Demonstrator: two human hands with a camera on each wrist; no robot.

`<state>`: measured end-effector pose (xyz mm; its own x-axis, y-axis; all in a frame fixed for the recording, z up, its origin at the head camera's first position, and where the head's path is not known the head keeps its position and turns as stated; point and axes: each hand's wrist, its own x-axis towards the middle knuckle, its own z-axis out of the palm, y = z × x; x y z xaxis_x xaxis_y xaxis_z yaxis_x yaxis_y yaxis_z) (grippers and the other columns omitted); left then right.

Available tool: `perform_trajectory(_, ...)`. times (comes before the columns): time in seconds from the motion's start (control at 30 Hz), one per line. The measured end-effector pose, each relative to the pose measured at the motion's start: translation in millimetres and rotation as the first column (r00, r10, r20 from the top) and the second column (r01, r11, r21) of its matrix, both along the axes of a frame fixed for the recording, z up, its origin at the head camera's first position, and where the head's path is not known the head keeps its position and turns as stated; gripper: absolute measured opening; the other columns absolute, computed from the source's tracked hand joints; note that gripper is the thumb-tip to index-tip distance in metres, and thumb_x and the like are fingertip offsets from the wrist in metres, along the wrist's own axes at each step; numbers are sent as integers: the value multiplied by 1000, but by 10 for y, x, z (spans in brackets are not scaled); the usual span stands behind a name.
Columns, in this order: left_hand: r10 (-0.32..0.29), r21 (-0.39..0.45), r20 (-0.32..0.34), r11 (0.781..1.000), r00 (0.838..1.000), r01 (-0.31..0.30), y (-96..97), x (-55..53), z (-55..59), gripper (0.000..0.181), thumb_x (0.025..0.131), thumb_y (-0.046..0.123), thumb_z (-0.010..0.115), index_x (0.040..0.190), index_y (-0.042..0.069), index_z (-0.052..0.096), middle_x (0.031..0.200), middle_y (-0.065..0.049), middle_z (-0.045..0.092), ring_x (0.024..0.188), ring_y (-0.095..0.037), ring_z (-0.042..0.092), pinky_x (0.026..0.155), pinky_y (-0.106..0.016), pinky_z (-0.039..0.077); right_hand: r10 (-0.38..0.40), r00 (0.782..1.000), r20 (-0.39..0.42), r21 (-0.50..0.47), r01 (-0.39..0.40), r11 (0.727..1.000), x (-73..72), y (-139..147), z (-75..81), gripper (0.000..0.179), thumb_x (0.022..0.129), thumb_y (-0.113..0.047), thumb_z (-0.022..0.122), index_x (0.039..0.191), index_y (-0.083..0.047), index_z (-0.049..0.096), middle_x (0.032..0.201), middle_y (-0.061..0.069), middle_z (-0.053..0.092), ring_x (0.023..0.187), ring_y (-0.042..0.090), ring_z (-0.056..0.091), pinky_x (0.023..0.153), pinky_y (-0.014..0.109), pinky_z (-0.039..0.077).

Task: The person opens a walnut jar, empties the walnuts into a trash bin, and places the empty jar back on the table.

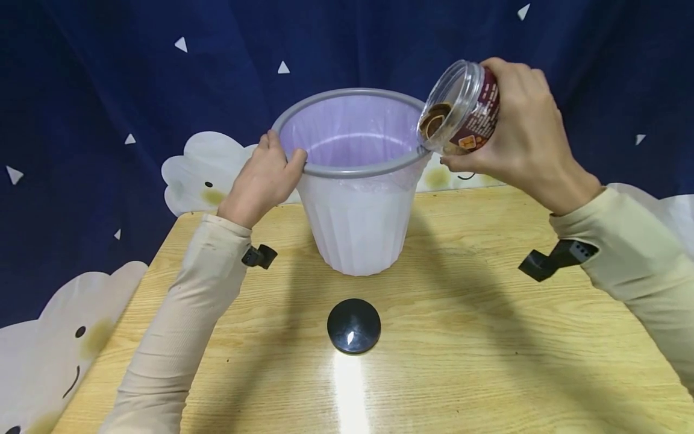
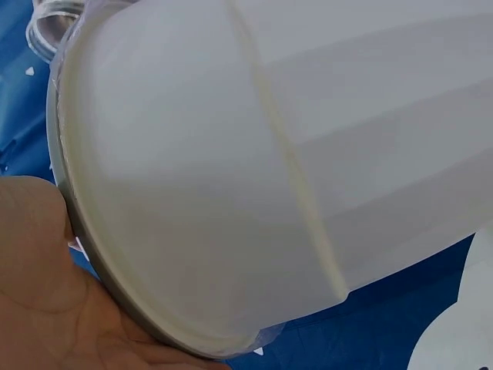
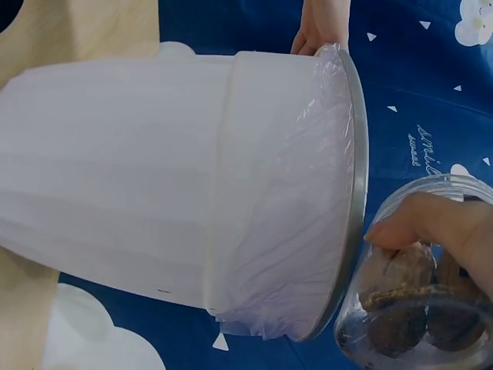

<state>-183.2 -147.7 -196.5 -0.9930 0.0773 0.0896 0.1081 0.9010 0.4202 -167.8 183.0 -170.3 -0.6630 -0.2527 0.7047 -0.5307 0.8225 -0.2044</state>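
Observation:
A white trash can [image 1: 355, 223] with a grey rim and a pale purple liner bag [image 1: 352, 129] stands upright on the table. My left hand [image 1: 265, 175] grips its rim on the left side. In my right hand [image 1: 523, 126] is a clear plastic jar [image 1: 468, 111] with a dark red label, lidless and tilted so its mouth faces the bin at the right of the rim. Brown rounded pieces [image 3: 400, 308] lie inside the jar, seen through its wall in the right wrist view. A round, shiny black lid [image 1: 354, 326] lies on the table in front of the bin.
The wooden table [image 1: 461, 361] ends behind the bin at a dark blue curtain [image 1: 352, 36] with white triangles and cloud shapes. Each sleeve carries a black wrist camera mount [image 1: 558, 259].

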Motion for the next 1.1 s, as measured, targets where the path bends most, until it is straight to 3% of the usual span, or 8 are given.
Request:
perform_trajectory(0.23,-11,-8,-13,1000,1000,11,15,-1,-9,79,97,43,20,148,-13,-1,155,-31,3,144,-38,11,118,-43,13,-37,999,26,34,36,999,-65,-28,68,104,49,-25,94,136,1,43,133,23,48,121,41,40,95,63,41)
perform_trajectory(0.63,-13,-20,-17,1000,1000,12,60,18,25,79,97,43,21,147,-15,0,155,-33,5,144,-38,13,118,-43,15,6,999,-49,90,-2,996,-198,-49,83,98,53,-16,89,139,-3,43,136,22,44,129,37,35,98,64,40)
perform_trajectory(1.1,-35,-21,-21,999,999,34,107,0,30,79,97,43,20,146,-16,0,154,-33,6,144,-38,11,118,-42,13,1,997,-79,167,12,986,-214,-55,118,103,52,-9,91,142,-5,41,139,20,41,135,34,30,99,64,39)
